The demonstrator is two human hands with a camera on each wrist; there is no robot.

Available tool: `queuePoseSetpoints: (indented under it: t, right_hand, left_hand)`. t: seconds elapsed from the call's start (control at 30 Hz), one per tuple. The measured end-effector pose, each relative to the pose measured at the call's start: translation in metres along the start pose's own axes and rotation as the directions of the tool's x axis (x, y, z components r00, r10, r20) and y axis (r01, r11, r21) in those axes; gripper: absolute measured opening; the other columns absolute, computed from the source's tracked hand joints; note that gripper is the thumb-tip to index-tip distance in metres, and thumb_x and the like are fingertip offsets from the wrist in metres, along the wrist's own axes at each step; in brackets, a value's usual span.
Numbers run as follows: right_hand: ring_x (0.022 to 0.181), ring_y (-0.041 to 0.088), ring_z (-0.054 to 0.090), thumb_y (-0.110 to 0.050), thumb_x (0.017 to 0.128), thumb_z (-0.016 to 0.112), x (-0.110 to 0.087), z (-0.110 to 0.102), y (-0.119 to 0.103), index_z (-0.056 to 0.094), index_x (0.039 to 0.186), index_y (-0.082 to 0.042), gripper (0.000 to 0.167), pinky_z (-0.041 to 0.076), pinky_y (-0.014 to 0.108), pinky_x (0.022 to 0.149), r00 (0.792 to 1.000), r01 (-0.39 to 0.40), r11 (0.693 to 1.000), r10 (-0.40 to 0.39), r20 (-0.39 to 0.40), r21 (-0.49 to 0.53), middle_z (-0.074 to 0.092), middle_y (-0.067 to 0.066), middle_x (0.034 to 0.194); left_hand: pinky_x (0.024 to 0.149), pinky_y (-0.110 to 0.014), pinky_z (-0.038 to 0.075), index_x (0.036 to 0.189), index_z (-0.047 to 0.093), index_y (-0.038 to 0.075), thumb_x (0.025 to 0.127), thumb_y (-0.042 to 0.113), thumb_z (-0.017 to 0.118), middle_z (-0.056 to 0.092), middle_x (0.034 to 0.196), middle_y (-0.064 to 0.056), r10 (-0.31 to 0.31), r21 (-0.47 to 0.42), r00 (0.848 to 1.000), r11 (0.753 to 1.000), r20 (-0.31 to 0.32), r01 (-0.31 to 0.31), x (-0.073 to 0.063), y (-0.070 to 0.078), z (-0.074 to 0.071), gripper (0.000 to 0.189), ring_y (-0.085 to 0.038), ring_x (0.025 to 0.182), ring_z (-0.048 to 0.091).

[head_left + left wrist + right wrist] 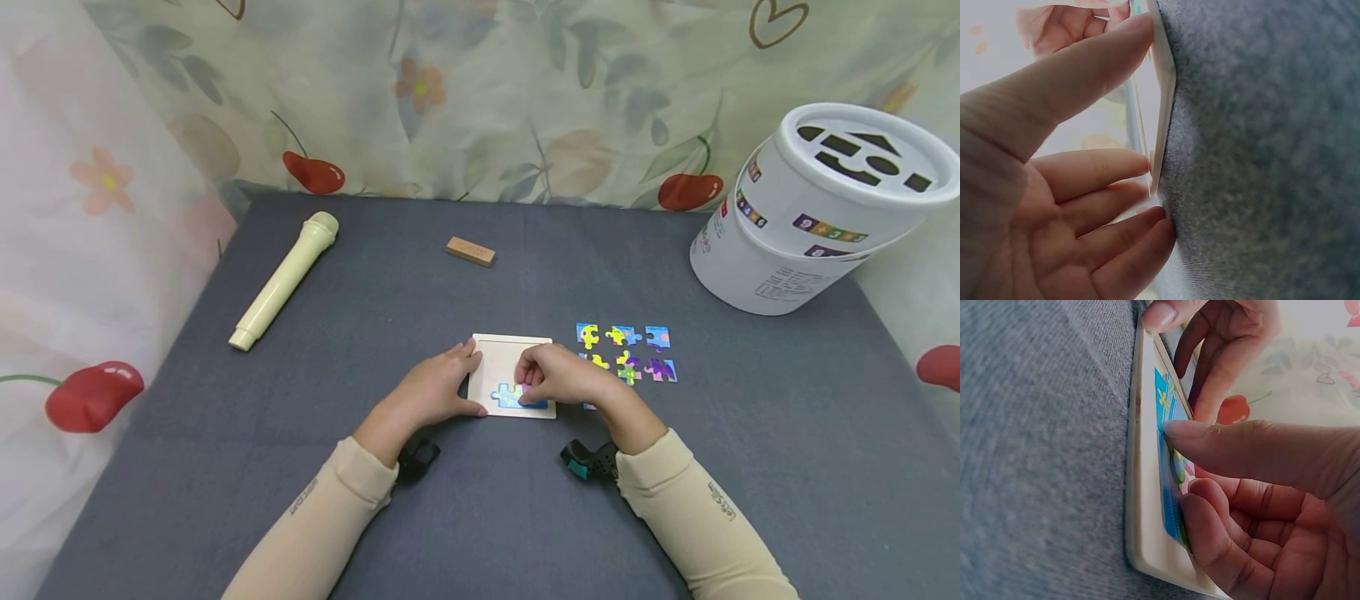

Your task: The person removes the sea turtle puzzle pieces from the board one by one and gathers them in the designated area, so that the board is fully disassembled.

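Note:
A square wooden puzzle tray (495, 358) lies on the table. Its left side is held by my left hand (433, 385), thumb at the near corner and fingertips along the far part of the edge. Inside the tray, joined blue puzzle pieces (508, 397) lie along the near side. My right hand (562, 375) is over them, its thumb and curled fingers pinching a puzzle piece (1172, 506) at the right end. That piece is partly covered by the fingers. Several loose puzzle pieces (658, 337) in blue, yellow and purple lie right of the tray, some behind the right hand.
A small wooden block (471, 252) lies beyond the tray. Toward the left is a cream-coloured tube shaped like a microphone (285, 280). A white bucket (780, 242) with shaped holes in its lid stands at the back right, near the patterned curtain (495, 100).

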State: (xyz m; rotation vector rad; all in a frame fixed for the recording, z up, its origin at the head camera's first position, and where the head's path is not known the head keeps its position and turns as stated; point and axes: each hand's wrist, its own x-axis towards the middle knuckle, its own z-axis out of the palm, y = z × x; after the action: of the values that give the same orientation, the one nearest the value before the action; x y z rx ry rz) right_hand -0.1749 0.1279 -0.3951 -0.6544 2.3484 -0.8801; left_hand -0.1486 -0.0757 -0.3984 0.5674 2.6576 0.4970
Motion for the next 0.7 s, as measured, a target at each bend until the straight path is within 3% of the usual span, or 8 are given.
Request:
queuePoseSetpoints:
  t: [0.2, 0.43, 0.7]
  right_hand:
    - [0.066, 0.01, 0.05, -0.003, 0.075, 0.074, -0.0002, -0.0004, 0.0003, 0.061, 0.086, 0.0, 0.018, 0.045, 0.021, 0.061, 1.0, -0.004, 1.0, 0.004, 0.002, 0.006, 0.056, 0.004, 0.073]
    - [0.066, 0.01, 0.051, -0.003, 0.076, 0.074, -0.0007, -0.0003, 0.0, 0.061, 0.088, 0.001, 0.017, 0.045, 0.02, 0.06, 1.0, -0.014, 1.0, 0.014, -0.005, 0.016, 0.057, 0.005, 0.074]
    - [0.065, 0.009, 0.051, -0.004, 0.076, 0.075, -0.0018, -0.0005, -0.0012, 0.064, 0.087, 0.001, 0.016, 0.045, 0.021, 0.061, 1.0, -0.003, 1.0, 0.003, 0.001, 0.014, 0.059, 0.005, 0.073]
  left_hand:
    - [0.113, -0.044, 0.027, 0.145, 0.03, 0.002, 0.082, 0.038, 0.069, 0.018, 0.156, -0.01, 0.046, 0.01, 0.998, 0.999, 0.042, -0.047, 0.0007, -0.0024, 0.002, 0.083, -0.029, 0.143, 0.019]
    - [0.117, -0.042, 0.015, 0.148, 0.016, 0.002, 0.087, 0.04, 0.062, 0.007, 0.157, -0.01, 0.082, 0.015, 0.991, 0.996, 0.11, -0.084, -0.0009, -0.0054, 0.0024, 0.085, -0.028, 0.145, 0.007]
    - [0.118, -0.043, 0.013, 0.148, 0.014, 0.001, 0.088, 0.039, 0.062, 0.004, 0.157, -0.012, 0.105, -0.005, 0.986, 0.994, 0.127, -0.105, -0.0026, -0.0066, 0.0009, 0.086, -0.03, 0.145, 0.004]
